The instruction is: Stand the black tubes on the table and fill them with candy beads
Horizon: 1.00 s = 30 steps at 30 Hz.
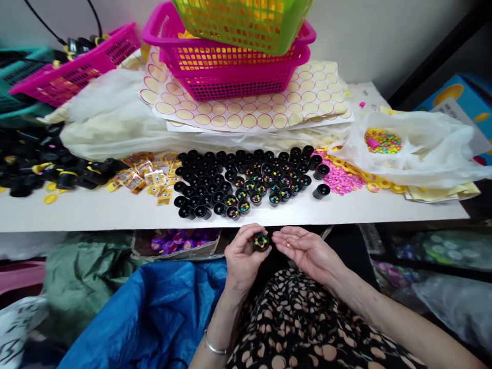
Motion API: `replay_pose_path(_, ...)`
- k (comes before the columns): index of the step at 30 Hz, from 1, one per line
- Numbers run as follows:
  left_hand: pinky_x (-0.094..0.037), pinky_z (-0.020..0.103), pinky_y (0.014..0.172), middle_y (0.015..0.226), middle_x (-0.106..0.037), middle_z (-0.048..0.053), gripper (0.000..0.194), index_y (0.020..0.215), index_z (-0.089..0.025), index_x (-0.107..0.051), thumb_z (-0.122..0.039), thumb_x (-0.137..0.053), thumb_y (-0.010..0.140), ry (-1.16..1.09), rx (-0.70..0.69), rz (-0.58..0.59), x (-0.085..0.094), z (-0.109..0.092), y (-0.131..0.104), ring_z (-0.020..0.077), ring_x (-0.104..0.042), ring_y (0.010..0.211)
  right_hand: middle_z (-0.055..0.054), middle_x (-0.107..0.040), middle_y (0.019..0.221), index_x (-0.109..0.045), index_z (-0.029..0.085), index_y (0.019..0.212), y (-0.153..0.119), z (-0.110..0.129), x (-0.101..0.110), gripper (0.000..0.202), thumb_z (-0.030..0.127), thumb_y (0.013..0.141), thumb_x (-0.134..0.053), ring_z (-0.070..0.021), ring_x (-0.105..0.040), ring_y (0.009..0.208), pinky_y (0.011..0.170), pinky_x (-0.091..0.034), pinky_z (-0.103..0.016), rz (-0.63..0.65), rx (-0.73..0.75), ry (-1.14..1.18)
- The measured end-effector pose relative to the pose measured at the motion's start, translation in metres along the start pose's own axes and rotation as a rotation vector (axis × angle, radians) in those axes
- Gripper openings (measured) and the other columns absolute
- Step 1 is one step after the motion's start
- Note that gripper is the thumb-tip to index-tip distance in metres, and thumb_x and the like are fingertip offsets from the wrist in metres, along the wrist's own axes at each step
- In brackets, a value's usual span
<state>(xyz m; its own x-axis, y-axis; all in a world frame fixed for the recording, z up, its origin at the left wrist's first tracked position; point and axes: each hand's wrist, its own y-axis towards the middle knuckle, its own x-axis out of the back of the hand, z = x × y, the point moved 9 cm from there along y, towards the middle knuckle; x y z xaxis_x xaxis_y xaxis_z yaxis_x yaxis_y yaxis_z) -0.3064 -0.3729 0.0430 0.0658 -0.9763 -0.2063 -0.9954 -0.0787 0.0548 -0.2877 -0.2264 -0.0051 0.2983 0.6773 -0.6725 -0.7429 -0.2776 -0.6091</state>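
Observation:
My left hand (pixel 243 254) holds a small black cup (pixel 260 241) filled with coloured candy beads, just below the table's front edge. My right hand (pixel 303 249) is cupped palm up beside it, with a few small beads lying in the palm. On the white table (pixel 115 212) above stands a cluster of several black cups (pixel 246 179); some on the right hold coloured beads, those on the left look empty. One black cup (pixel 322 191) stands apart at the cluster's right.
A pile of pink beads (pixel 340 179) and yellow rings lies right of the cups. A white plastic bag (pixel 415 148) holds coloured beads (pixel 382 141). Pink and green baskets (pixel 234 56) sit on sticker sheets (pixel 249 110) at the back. Black parts (pixel 42 164) and small packets (pixel 148 177) lie at left. A blue bag (pixel 154 312) is below.

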Motion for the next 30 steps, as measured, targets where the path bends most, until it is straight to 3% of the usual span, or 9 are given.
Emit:
replay_pose_path(6, -0.049, 0.028, 0.080, 0.096, -0.058, 0.004, 0.034, 0.093, -0.019, -0.068, -0.010, -0.076, 0.061, 0.033, 0.094, 0.060, -0.009, -0.001, 0.003, 0.0158, -0.060, 0.087, -0.011, -0.071, 0.078, -0.065, 0.010, 0.082, 0.002, -0.003, 0.021, 0.026, 0.007, 0.060, -0.078, -0.0113, -0.065, 0.064, 0.059, -0.052, -0.018, -0.071, -0.007, -0.038)
replay_pose_path(11, -0.047, 0.025, 0.079, 0.091, -0.057, 0.003, 0.029, 0.087, -0.017, -0.066, -0.018, -0.078, 0.061, 0.139, 0.095, 0.019, 0.003, -0.019, 0.015, 0.0149, -0.056, 0.088, 0.001, -0.059, 0.058, -0.064, 0.012, 0.081, 0.004, -0.007, 0.023, 0.020, 0.022, 0.069, -0.077, -0.0006, -0.038, 0.040, 0.036, -0.025, -0.012, 0.003, 0.012, -0.084)
replay_pose_path(15, -0.047, 0.025, 0.077, 0.095, -0.062, 0.004, 0.043, 0.103, -0.020, -0.064, -0.024, -0.077, 0.063, 0.326, 0.049, -0.075, 0.031, -0.044, 0.049, 0.0144, -0.057, 0.085, 0.003, -0.052, 0.054, -0.064, 0.011, 0.075, 0.004, -0.008, 0.026, 0.021, 0.031, 0.074, -0.073, -0.0004, -0.030, 0.039, 0.036, -0.017, -0.015, 0.021, 0.028, -0.181)
replay_pose_path(19, -0.047, 0.025, 0.065, 0.083, -0.064, 0.001, 0.040, 0.096, -0.017, -0.064, -0.027, -0.077, 0.059, 0.411, 0.017, -0.098, 0.047, -0.055, 0.104, 0.0132, -0.057, 0.070, 0.000, -0.056, 0.061, -0.065, 0.010, 0.078, 0.002, -0.011, 0.034, 0.022, 0.031, 0.074, -0.072, -0.0021, -0.038, 0.044, 0.039, -0.025, -0.016, 0.000, 0.009, -0.263)
replay_pose_path(24, -0.048, 0.028, 0.073, 0.084, -0.066, 0.002, 0.037, 0.093, -0.016, -0.067, -0.023, -0.073, 0.058, 0.759, -0.064, -0.090, 0.037, -0.052, 0.160, 0.0159, -0.059, 0.075, -0.005, -0.064, 0.068, -0.064, 0.010, 0.087, -0.004, -0.016, 0.034, 0.025, 0.027, 0.071, -0.074, -0.0066, -0.051, 0.050, 0.044, -0.034, -0.017, 0.035, -0.055, -0.310)
replay_pose_path(30, -0.046, 0.035, 0.086, 0.097, -0.068, 0.005, 0.039, 0.101, -0.020, -0.068, -0.026, -0.070, 0.062, 1.109, -0.139, -0.097, 0.018, -0.044, 0.177, 0.0232, -0.060, 0.091, -0.003, -0.062, 0.056, -0.054, 0.014, 0.076, -0.010, -0.013, 0.027, 0.030, 0.038, 0.074, -0.071, -0.0046, -0.042, 0.036, 0.035, -0.021, -0.016, 0.054, -0.034, -0.356)
